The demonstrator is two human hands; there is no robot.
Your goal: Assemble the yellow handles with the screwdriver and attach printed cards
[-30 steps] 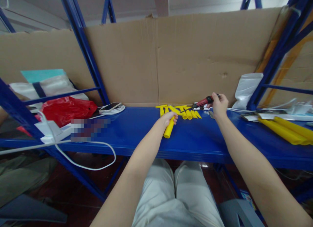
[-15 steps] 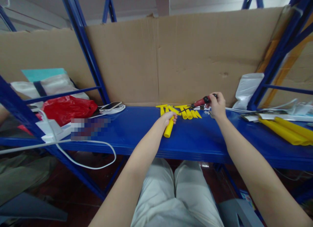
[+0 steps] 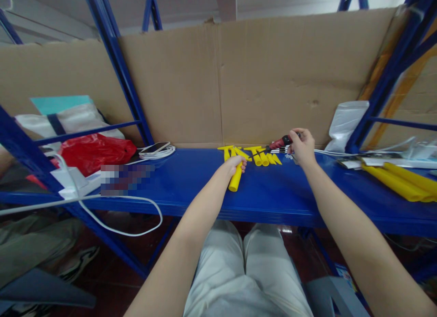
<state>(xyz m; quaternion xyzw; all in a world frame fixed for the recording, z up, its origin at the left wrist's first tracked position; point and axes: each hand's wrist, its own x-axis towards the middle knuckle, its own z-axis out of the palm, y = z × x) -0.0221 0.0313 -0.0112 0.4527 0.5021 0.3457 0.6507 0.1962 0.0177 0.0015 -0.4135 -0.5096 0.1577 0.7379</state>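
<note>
My left hand (image 3: 238, 164) is wrapped round a yellow tube (image 3: 234, 182), which slants toward me over the blue shelf (image 3: 191, 180). In my right hand (image 3: 302, 146) is the back end of a red and black screwdriver (image 3: 280, 142). Its dark shaft points left and down, with the tip at the yellow piece by my left fingers; the exact contact is too small to make out. Just behind both hands lie several yellow tubes and T-shaped yellow pieces (image 3: 262, 158). Some small pale parts (image 3: 289, 156) rest under my right hand.
To the left are a phone (image 3: 155, 147) on a coiled white cable (image 3: 164, 153), a red plastic bag (image 3: 97, 148) and a white cable loop over the shelf edge. Long yellow pieces (image 3: 403, 182) lie at right. Cardboard (image 3: 273, 80) stands behind. Another person's leg shows at lower left.
My right hand has shifted slightly on the screwdriver handle, its fingers now further forward. My left hand and the tube stay put. A shoe has come into view at lower left.
</note>
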